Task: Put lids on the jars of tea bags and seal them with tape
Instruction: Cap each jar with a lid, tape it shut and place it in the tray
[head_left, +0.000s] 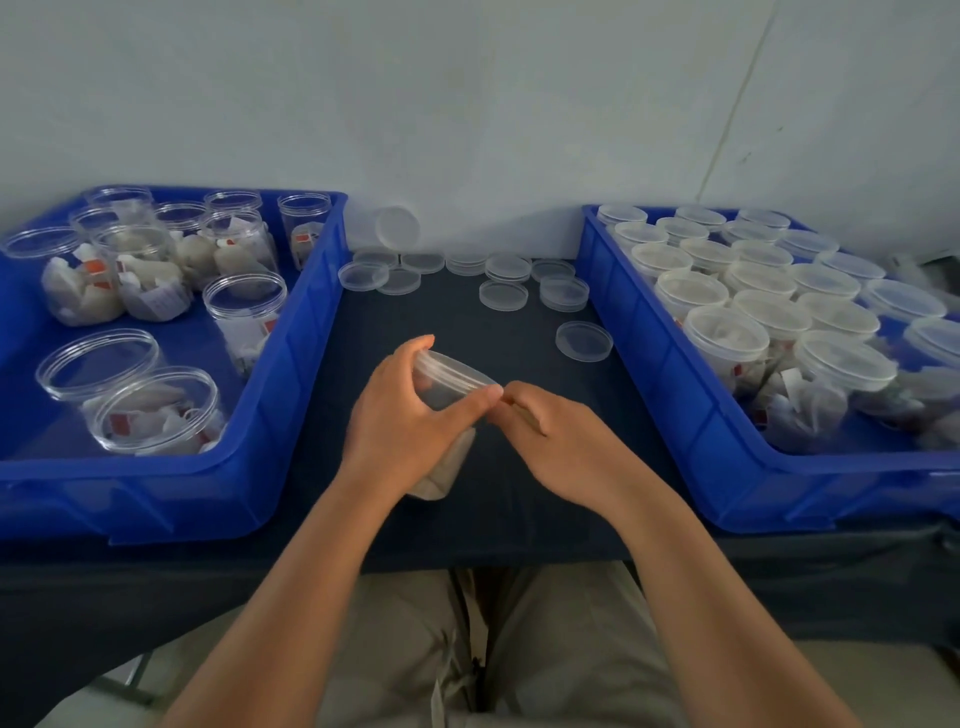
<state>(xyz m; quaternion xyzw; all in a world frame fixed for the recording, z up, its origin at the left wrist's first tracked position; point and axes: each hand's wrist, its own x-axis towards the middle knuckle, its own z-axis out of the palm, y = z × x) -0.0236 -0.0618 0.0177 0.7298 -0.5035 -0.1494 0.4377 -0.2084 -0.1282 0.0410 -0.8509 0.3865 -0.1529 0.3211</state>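
- L hand (410, 415) gripping jar (447, 395) round its top, holding it tilted just over dark table (467, 322), midway between the two bins; tea bags showing at its low end.
- Lid (449, 368) looking seated already, so judging capping done, sealing step in hand.
- R hand (561, 441) curling at the rim, fingertips touching L thumb; can't tell if it's pinching tape, none visible.
- Open jars (244, 306) waiting in left bin (306, 338); lidded jars (727, 332) standing in right bin (670, 395); spare lids (504, 296) lying at table's back.
- Next, prob: getting tape end onto lid/jar seam, then turning jar while pressing tape flat.
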